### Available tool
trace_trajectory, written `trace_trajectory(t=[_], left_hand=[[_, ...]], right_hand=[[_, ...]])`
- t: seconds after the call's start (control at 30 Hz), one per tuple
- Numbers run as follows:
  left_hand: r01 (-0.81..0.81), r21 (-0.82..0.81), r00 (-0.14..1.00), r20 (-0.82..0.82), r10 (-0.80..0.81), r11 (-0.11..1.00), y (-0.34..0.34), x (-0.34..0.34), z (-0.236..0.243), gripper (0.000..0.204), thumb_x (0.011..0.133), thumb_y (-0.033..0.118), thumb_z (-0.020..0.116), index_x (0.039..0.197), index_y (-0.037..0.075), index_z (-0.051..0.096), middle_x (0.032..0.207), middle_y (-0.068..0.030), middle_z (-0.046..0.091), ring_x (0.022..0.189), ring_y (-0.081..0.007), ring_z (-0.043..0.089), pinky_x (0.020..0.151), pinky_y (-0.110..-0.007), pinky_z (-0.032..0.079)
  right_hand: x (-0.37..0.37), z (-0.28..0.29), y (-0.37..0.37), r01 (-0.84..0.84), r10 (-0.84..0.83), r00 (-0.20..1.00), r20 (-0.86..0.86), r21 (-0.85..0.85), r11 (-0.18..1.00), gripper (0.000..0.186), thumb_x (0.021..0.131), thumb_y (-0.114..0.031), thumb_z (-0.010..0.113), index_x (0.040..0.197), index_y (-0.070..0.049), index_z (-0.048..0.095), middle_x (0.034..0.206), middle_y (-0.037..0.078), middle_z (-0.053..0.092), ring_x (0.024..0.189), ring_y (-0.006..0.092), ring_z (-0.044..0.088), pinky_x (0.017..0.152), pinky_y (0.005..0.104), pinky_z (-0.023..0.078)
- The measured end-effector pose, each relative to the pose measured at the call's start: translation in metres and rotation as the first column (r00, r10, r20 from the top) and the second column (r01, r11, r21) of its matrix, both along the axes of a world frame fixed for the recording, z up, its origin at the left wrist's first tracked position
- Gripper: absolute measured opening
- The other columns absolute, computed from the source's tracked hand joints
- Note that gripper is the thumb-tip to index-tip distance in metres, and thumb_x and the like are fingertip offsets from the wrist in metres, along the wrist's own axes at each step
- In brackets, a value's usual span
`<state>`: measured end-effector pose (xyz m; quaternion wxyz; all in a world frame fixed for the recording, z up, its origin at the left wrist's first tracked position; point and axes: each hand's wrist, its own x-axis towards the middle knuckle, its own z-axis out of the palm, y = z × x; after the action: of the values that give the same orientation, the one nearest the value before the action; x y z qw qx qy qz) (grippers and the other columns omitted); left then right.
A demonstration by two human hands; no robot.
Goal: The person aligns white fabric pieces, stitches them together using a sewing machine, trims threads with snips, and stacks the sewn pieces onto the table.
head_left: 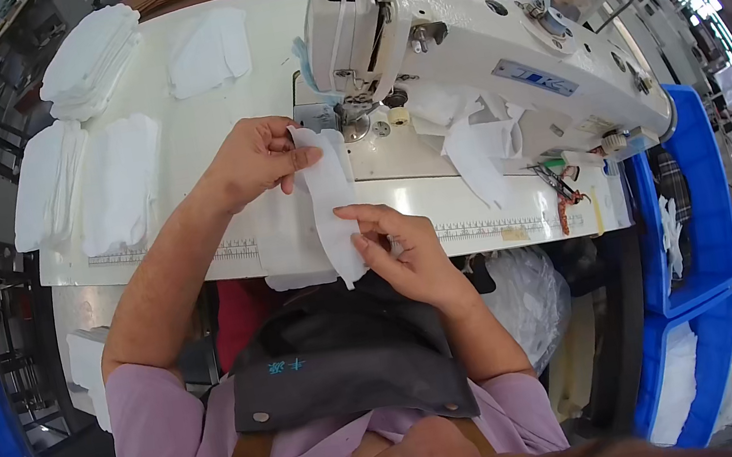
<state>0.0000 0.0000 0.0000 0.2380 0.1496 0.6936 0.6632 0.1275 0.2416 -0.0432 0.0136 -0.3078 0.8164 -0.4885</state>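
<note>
A narrow strip of white cloth (330, 201) is stretched upright between my two hands, just left of and in front of the sewing machine (462, 50). With thumb and fingers, my left hand (267, 160) pinches its far end close to the needle area (356, 120). My right hand (400, 247) pinches the strip's right edge near its lower end, by the table's front edge. Under the strip, another white cloth piece (283, 232) lies on the table and reaches over the front edge. Whether the two pieces are joined cannot be made out.
Stacks of white cloth pieces (91, 61) stand at the left of the white table (285, 21), with a thinner pile (209, 52) behind. Loose white scraps (478, 148) lie under the machine arm. Blue crates (708, 184) stand at the right. A ruler strip (491, 229) runs along the front edge.
</note>
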Motion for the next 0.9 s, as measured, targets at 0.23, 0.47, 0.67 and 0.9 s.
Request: trace_trajectory(t=[0.23,0.47,0.67,0.9], left_hand=[[0.018,-0.029,0.992,-0.126,-0.022,0.999,0.002,0.028,0.039,0.03,0.094,0.024,0.078,0.108,-0.002,0.07,0.075,-0.0033,0.069,0.052,-0.0072,0.058,0.051,-0.022,0.045],[0.129,0.165,0.987,0.076,-0.143,0.978,-0.024,0.029,0.006,0.092,0.103,0.078,0.027,0.119,-0.004,0.066,0.102,-0.0137,0.07,0.059,-0.016,0.067,0.054,-0.024,0.051],[-0.12,0.148,0.993,0.032,0.117,0.982,0.011,0.038,-0.006,0.057,0.095,0.019,0.077,0.142,0.001,0.049,0.099,-0.0077,0.068,0.07,-0.0104,0.066,0.06,-0.024,0.054],[-0.081,-0.145,0.996,0.033,0.087,0.986,0.016,-0.005,-0.018,0.032,0.089,0.012,0.081,0.113,-0.002,0.065,0.084,-0.0035,0.069,0.073,-0.0094,0.067,0.062,-0.024,0.053]], right_hand=[[0.0,0.04,-0.014,0.435,-0.352,0.873,0.338,-0.212,0.875,0.041,0.096,-0.005,0.07,0.136,-0.004,0.062,0.09,0.008,0.075,0.063,0.0129,0.06,0.063,0.0279,0.048],[-0.02,0.049,-0.009,0.134,-0.204,0.953,-0.224,-0.29,0.947,0.031,0.082,0.01,0.069,0.111,-0.002,0.07,0.111,0.013,0.074,0.104,0.0299,0.073,0.089,0.0361,0.058],[-0.014,0.029,-0.012,0.133,-0.166,0.969,-0.182,-0.181,0.974,0.029,0.082,0.004,0.073,0.109,-0.004,0.067,0.112,0.013,0.072,0.102,0.0319,0.071,0.087,0.0383,0.057],[-0.016,0.01,-0.012,0.21,-0.208,0.921,-0.329,-0.032,0.977,0.03,0.083,0.005,0.072,0.112,-0.004,0.071,0.113,0.013,0.072,0.099,0.0328,0.07,0.084,0.0418,0.058]])
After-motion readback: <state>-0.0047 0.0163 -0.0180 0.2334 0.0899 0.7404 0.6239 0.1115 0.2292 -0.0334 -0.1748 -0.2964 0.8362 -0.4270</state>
